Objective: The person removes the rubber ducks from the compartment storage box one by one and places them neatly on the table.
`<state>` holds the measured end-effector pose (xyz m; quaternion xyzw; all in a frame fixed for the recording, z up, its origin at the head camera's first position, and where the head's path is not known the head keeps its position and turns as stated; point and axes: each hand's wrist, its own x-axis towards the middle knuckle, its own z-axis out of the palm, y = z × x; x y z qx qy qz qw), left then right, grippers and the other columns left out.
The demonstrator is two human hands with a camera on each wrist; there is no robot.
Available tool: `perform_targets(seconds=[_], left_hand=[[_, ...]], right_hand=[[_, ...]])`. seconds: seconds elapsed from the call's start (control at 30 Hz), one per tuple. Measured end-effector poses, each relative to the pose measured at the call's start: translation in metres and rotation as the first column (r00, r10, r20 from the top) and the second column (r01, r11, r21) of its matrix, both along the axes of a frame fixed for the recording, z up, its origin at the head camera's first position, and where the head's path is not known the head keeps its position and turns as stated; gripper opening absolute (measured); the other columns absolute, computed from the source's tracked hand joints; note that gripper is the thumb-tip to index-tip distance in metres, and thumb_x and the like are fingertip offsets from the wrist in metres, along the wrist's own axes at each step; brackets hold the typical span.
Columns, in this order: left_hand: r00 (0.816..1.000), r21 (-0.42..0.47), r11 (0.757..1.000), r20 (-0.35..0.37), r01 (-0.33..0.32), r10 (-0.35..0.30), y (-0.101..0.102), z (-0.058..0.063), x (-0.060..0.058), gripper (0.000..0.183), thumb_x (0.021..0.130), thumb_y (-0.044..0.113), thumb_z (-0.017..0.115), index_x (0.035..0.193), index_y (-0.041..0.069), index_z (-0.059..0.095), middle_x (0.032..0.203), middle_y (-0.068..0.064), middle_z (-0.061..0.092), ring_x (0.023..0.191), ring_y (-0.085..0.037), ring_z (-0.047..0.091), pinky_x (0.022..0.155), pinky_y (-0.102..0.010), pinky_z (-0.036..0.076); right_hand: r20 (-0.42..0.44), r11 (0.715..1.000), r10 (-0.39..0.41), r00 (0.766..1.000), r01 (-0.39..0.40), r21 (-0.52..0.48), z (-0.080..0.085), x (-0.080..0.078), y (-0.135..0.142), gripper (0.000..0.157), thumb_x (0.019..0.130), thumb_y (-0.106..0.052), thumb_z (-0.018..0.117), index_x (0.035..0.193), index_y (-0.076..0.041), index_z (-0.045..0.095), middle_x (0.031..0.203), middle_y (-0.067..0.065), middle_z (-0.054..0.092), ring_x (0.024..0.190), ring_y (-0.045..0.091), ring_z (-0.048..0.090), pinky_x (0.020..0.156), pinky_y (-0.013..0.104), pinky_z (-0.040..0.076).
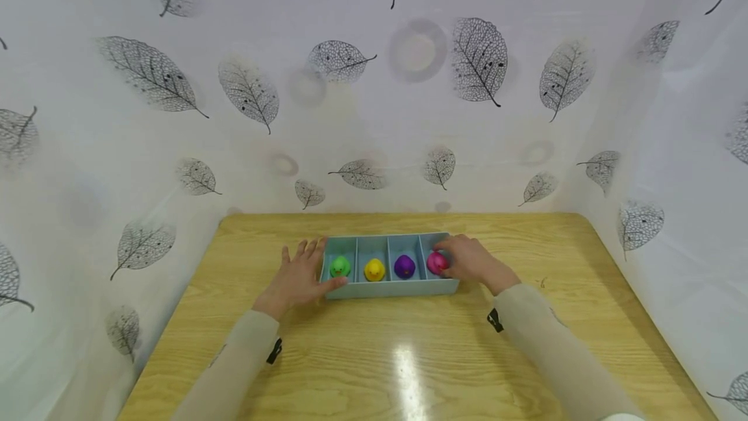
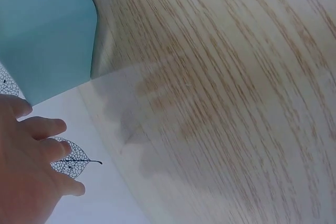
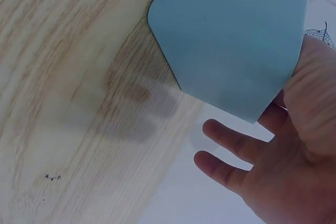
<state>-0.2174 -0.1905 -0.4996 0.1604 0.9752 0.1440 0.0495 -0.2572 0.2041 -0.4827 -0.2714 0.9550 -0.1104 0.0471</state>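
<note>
A light blue four-part box (image 1: 386,289) sits on the table with one small rubber duck in each compartment. From left to right they are a green duck (image 1: 340,267), a yellow duck (image 1: 374,271), a purple duck (image 1: 404,267) and a pink duck (image 1: 436,264). At the box's left end, my left hand (image 1: 295,283) rests with fingers spread, its thumb across the front corner near the green duck. My right hand (image 1: 470,262) reaches over the right end and pinches the pink duck between thumb and index finger. The box's end wall (image 3: 231,45) hides that pinch in the right wrist view.
The wood-grain table (image 1: 374,356) spreads around the box, with a bright glare spot in front. White curtains printed with dark leaves (image 1: 479,60) close off the back and both sides. Beige sleeves (image 1: 239,349) cover both forearms.
</note>
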Motion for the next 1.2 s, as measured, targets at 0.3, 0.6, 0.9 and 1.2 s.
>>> perform_targets(seconds=[0.3, 0.6, 0.9, 1.2], left_hand=[[1.000, 0.007, 1.000, 0.002, -0.005, 0.005, -0.001, -0.002, -0.001, 0.111, 0.093, 0.079, 0.055, 0.171, 0.012, 0.013, 0.171, -0.023, 0.030, 0.159, -0.050, 0.023, 0.121, -0.082, 0.006], [1.000, 0.019, 1.000, -0.006, 0.000, 0.000, -0.001, -0.001, 0.000, 0.110, 0.093, 0.077, 0.056, 0.170, 0.010, 0.015, 0.170, -0.025, 0.030, 0.159, -0.050, 0.023, 0.121, -0.082, 0.008], [1.000, 0.024, 1.000, -0.013, 0.006, -0.006, 0.000, -0.001, 0.000, 0.110, 0.093, 0.076, 0.057, 0.170, 0.008, 0.016, 0.171, -0.022, 0.030, 0.159, -0.049, 0.025, 0.121, -0.082, 0.009], [1.000, 0.037, 0.999, -0.007, 0.002, -0.002, 0.000, 0.000, 0.000, 0.109, 0.093, 0.075, 0.059, 0.170, 0.009, 0.017, 0.171, -0.023, 0.030, 0.159, -0.050, 0.024, 0.122, -0.080, 0.010]], right_hand=[[-0.019, 0.997, -0.003, 1.000, 0.004, 0.077, -0.002, -0.004, -0.005, 0.056, 0.082, -0.024, 0.088, 0.131, -0.002, 0.072, 0.130, 0.018, 0.071, 0.116, 0.046, 0.066, 0.089, 0.063, 0.057], [0.016, 1.000, -0.006, 1.000, 0.005, 0.024, -0.004, -0.006, -0.005, 0.053, 0.086, -0.028, 0.086, 0.128, -0.001, 0.072, 0.130, 0.018, 0.070, 0.114, 0.045, 0.068, 0.092, 0.063, 0.056], [0.038, 0.995, 0.024, 0.999, -0.020, -0.099, -0.011, -0.009, -0.002, 0.050, 0.083, -0.024, 0.087, 0.123, 0.003, 0.072, 0.123, 0.019, 0.072, 0.111, 0.040, 0.070, 0.099, 0.056, 0.057], [0.065, 0.980, 0.037, 0.997, -0.023, -0.197, -0.015, -0.010, 0.000, 0.037, 0.084, -0.017, 0.085, 0.115, 0.000, 0.075, 0.118, 0.016, 0.075, 0.110, 0.036, 0.070, 0.101, 0.053, 0.056]])
